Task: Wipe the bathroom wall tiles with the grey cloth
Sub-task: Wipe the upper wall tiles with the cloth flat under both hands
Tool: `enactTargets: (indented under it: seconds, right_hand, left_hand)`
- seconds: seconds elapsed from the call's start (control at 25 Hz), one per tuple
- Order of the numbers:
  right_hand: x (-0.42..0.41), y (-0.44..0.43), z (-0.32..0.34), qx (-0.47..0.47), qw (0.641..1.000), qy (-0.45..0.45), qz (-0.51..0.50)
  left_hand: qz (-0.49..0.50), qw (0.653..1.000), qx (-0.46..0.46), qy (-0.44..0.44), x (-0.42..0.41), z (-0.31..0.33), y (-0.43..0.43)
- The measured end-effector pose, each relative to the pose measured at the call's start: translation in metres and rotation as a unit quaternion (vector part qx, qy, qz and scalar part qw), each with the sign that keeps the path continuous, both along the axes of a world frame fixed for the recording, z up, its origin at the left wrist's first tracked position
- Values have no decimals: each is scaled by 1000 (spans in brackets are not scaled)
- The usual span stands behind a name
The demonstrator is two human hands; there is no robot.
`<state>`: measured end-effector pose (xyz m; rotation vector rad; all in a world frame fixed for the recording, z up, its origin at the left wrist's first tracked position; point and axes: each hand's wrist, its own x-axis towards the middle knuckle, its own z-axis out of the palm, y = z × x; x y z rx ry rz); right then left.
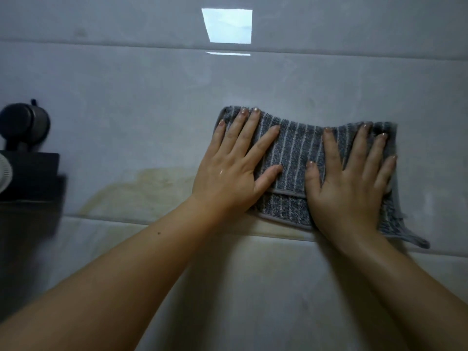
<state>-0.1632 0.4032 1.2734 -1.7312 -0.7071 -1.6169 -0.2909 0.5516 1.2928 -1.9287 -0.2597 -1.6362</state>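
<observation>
A grey cloth (297, 158) with thin pale stripes lies folded flat against the wall tiles (152, 97), right of centre. My left hand (235, 168) presses flat on its left half, fingers spread and pointing up. Over the cloth's right half my right hand (352, 178) is laid the same way, palm down, fingers apart. The cloth's lower edge hangs over a horizontal grout line, and one corner trails down at the lower right. A yellowish-brown stain (141, 191) marks the tile just left of my left hand.
A dark wall fitting (24, 125) with a black shelf (33, 173) under it juts out at the far left. A bright window reflection (228, 25) shows on the upper tile. Grout lines cross the wall above and below the cloth.
</observation>
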Motion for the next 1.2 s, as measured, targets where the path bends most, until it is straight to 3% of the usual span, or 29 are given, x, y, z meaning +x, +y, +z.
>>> enactTargets:
  seconds: [0.64,0.96,1.2]
  right_hand:
    - [-136,153,-5,-60,994,-86,33]
    - [-136,154,-31,-121,977,-162,67]
    - [-98,114,-37,-101,980,-159,63]
  left_hand:
    - [21,995,-93,-26,-146,-47,148]
    - [39,993,-106,-34,-144,-75,150]
    - [30,996,-70,-45,-110,-78,114]
